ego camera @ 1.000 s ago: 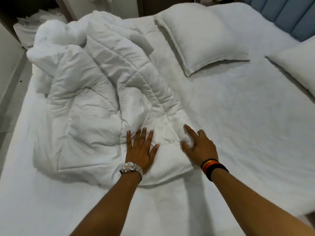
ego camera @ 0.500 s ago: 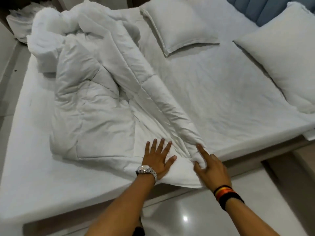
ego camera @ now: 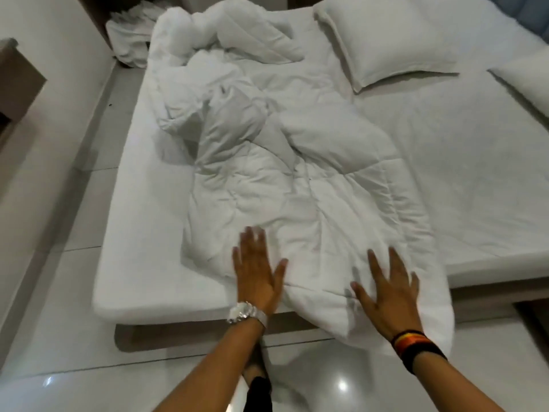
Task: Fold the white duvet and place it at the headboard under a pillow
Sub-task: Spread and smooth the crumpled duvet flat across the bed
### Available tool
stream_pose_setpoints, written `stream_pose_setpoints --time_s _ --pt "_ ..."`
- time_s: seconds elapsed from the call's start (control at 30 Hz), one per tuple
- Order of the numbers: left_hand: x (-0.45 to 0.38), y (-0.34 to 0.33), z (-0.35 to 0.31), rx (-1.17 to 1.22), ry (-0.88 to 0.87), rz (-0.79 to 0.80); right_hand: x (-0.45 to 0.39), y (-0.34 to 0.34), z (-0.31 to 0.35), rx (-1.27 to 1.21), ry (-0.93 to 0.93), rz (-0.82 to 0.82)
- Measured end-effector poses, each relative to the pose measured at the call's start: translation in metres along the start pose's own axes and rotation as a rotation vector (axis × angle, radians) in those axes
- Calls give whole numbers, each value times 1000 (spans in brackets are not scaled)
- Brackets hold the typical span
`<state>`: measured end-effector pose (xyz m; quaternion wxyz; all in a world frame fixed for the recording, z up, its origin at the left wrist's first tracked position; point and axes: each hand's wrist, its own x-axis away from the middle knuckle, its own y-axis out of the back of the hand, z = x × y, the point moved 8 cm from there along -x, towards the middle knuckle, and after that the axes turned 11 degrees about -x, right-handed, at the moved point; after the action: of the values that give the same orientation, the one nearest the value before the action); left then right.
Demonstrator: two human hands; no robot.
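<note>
With both grips spread flat, our left hand (ego camera: 258, 273) and right hand (ego camera: 387, 295) press the crumpled duvet (ego camera: 300, 173) where its end overhangs the bed's (ego camera: 142, 221) foot edge, so we should smooth outward evenly before folding toward the pillow (ego camera: 383, 40).

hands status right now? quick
Left hand: open, fingers spread, flat on the duvet, gripping nothing.
Right hand: open, fingers spread, palm down on the duvet's near end, gripping nothing.
</note>
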<state>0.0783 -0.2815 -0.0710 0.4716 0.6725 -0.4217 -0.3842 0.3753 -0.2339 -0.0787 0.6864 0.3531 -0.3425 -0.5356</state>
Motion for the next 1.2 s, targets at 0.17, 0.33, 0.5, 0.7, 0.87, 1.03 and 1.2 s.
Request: stream_pose_setpoints --time_s 0.17,0.33,0.5,0.7,0.87,1.03,1.2 --pt "-72 4 168 165 454 44 -85 -81 154 -37 222 111" --pt "-137 -29 200 482 401 233 -144 -142 209 23 163 169" --pt "-157 -42 175 619 363 278 -157 -157 193 46 82 240" --pt "-120 31 178 560 431 126 -137 -142 211 27 97 270" --pt "-4 108 209 474 591 42 -87 -126 245 -65 202 266" --pt "149 151 289 280 874 -13 -12 -149 264 -65 325 362" --pt "219 83 340 207 890 390 43 -207 231 174 277 573"
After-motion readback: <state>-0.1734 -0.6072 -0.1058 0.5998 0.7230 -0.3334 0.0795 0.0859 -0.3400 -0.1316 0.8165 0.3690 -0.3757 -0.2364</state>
